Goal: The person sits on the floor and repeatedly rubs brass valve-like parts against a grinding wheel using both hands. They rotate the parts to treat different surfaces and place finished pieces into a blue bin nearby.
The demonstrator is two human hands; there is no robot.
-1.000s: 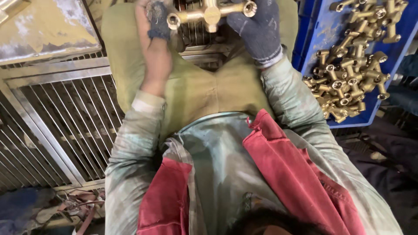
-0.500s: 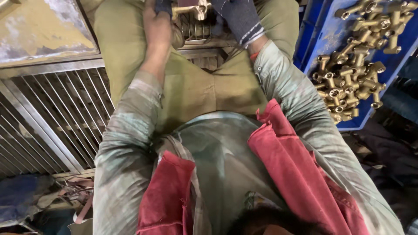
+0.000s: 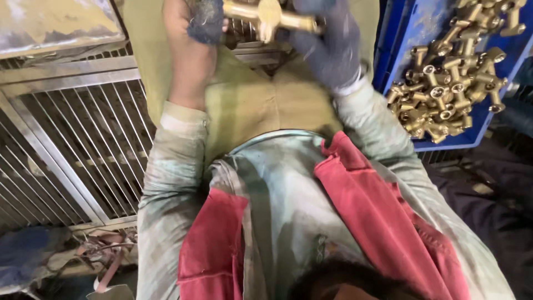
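Brass is gleaming between the fingers: both hands are gripping a cross-shaped brass fitting [image 3: 266, 16] at the top edge of the head view, above the lap. The left hand [image 3: 191, 50] is closing its fingers, tips covered by a worn dark blue glove remnant [image 3: 204, 22], round the fitting's left arm. The right hand [image 3: 330, 47], in a full dark blue knit glove, is wrapping its fingers round the right arm. Both grips are looking clamped, though the fingertips are partly cut off by the frame edge.

Risks, as a judgement: the left palm and wrist are showing bare, so a sharp edge or burr on the brass could be scraping skin. The fitting is being held out over an olive apron [image 3: 250, 105] and a metal grate [image 3: 78, 144]; a slipping grip would be dropping it onto the lap or the bars. The loose red jacket flaps [image 3: 383, 211] are hanging open near the work and could be snagging.

Packages: a blue plastic crate [image 3: 400, 33] is sitting to the right, close beside the right forearm, holding a heap of similar brass fittings [image 3: 449, 89] piled against its lower wall. No label or sign is readable on it. A dull metal sheet [image 3: 50, 25] is lying at upper left.
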